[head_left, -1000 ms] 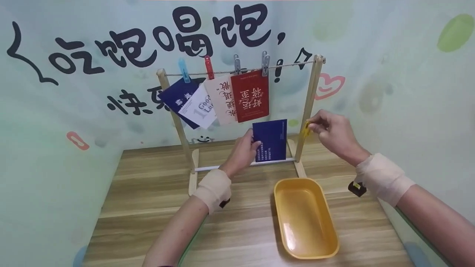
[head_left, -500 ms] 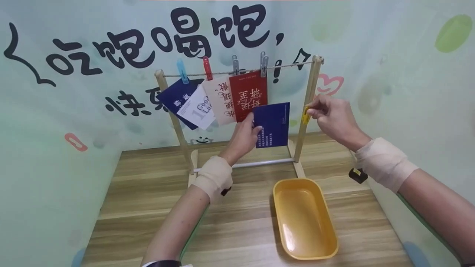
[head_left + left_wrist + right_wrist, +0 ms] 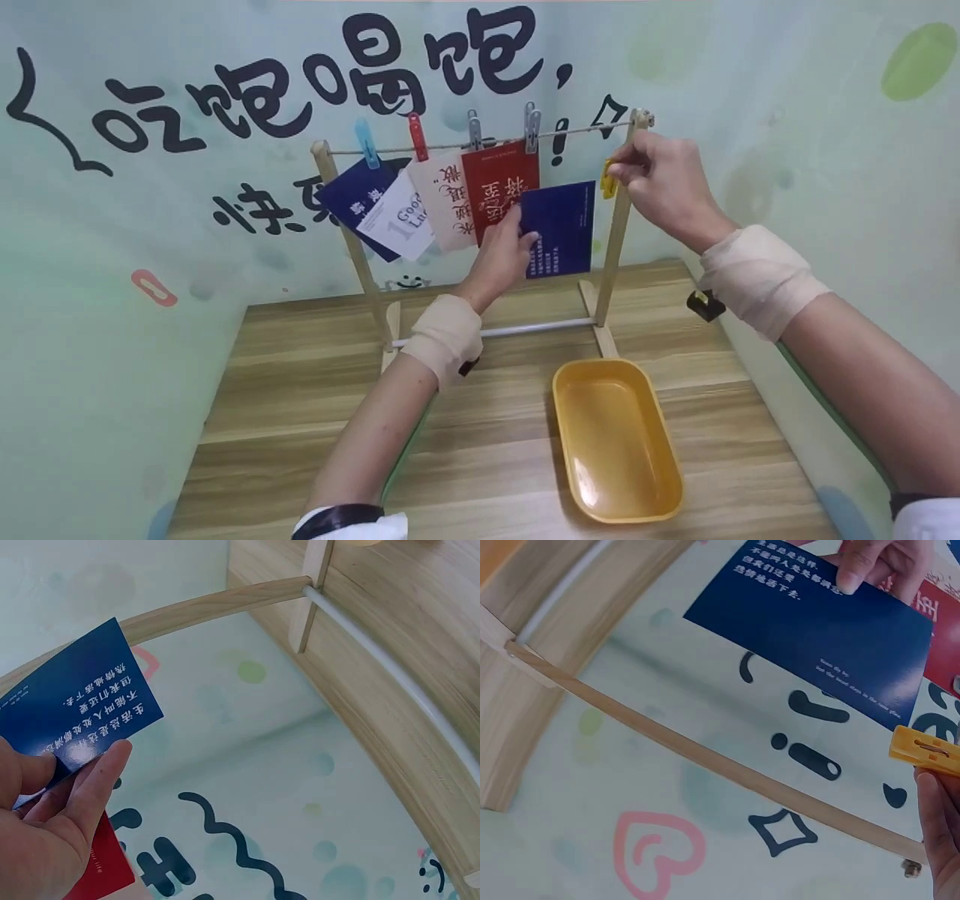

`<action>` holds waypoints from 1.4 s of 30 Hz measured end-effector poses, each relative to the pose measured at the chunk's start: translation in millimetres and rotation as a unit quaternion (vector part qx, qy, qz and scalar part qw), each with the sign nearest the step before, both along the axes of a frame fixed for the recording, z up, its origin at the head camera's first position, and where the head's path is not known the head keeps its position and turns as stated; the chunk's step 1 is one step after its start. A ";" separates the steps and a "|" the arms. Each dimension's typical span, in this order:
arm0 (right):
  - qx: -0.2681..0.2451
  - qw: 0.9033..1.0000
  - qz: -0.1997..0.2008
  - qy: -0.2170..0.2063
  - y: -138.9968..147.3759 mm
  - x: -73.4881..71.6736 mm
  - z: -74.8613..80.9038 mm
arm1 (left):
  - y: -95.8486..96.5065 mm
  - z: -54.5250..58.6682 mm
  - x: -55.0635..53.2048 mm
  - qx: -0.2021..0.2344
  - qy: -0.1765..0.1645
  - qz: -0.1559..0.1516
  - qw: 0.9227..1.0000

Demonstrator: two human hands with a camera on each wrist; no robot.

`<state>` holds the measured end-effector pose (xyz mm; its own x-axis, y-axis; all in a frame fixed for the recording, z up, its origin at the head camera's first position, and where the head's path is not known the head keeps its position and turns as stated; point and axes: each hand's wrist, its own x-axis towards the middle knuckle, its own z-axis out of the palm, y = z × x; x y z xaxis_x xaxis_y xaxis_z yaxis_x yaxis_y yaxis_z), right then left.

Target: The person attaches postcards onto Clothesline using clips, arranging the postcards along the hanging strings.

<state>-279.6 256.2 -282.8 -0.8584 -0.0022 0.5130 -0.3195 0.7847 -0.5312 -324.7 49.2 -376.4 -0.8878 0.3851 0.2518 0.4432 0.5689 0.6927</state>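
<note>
My left hand [image 3: 501,251] pinches a dark blue card [image 3: 561,229] by its left edge, thumb in front, just below the string [image 3: 585,130]. White printed lines show on the card in the left wrist view. Between the fingertips of my right hand [image 3: 671,184] is a yellow clothespin [image 3: 608,178], held beside the right post of the wooden rack [image 3: 621,217]. A red card [image 3: 495,176] hangs just behind my left fingers from a grey clothespin [image 3: 532,129]. In the right wrist view the clothespin [image 3: 927,750] sits close to a corner of the blue card [image 3: 817,637].
Further left on the string hang a pink card [image 3: 448,199], a white card [image 3: 400,217] and another blue card [image 3: 352,187], with red and light blue clothespins above. A yellow plastic tray [image 3: 619,442] stands on the wooden table [image 3: 300,420] in front of the rack.
My left hand has raised the blue card from near the rack's lower bar to just below the string. My right hand has also risen with the yellow clothespin, toward the top of the right post.
</note>
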 end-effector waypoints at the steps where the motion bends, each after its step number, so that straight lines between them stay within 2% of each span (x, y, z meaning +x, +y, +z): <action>1: 0.002 1.000 -0.001 0.005 -1.1 -1.6 3.3 | 0.8 2.3 -1.4 -0.002 -0.001 0.004 1.000; 7: 0.004 1.000 -0.001 0.022 -8.2 -7.9 20.4 | 6.2 13.2 -7.1 -0.009 -0.013 0.014 1.000; 14: -0.030 0.999 -0.016 0.022 -14.4 -14.4 39.4 | 10.0 15.2 -8.8 -0.001 -0.003 0.015 1.000; 20: -0.032 0.999 -0.026 0.015 -17.5 -21.1 48.8 | 8.2 20.8 -12.2 0.009 -0.006 0.029 1.000; 23: -0.033 0.999 -0.031 0.013 -20.2 -23.2 51.9 | 8.6 25.6 -13.7 0.019 -0.012 0.033 0.999; 28: -0.034 0.999 -0.032 0.002 -24.3 -26.6 54.3 | 10.3 31.2 -15.1 0.022 -0.004 0.036 0.999; 35: -0.028 0.997 -0.044 -0.051 -25.5 -31.5 53.3 | 10.6 33.9 -16.3 0.030 -0.016 0.044 0.998; 42: -0.026 0.996 -0.050 -0.070 -25.9 -36.4 53.8 | 10.1 35.5 -16.1 0.031 -0.020 0.042 0.998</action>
<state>-316.0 230.3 -229.0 -0.9160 0.1102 0.3857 -0.1612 0.7793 -0.6056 -340.8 59.3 -340.9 -0.9258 0.2948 0.2366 0.3679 0.5587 0.7433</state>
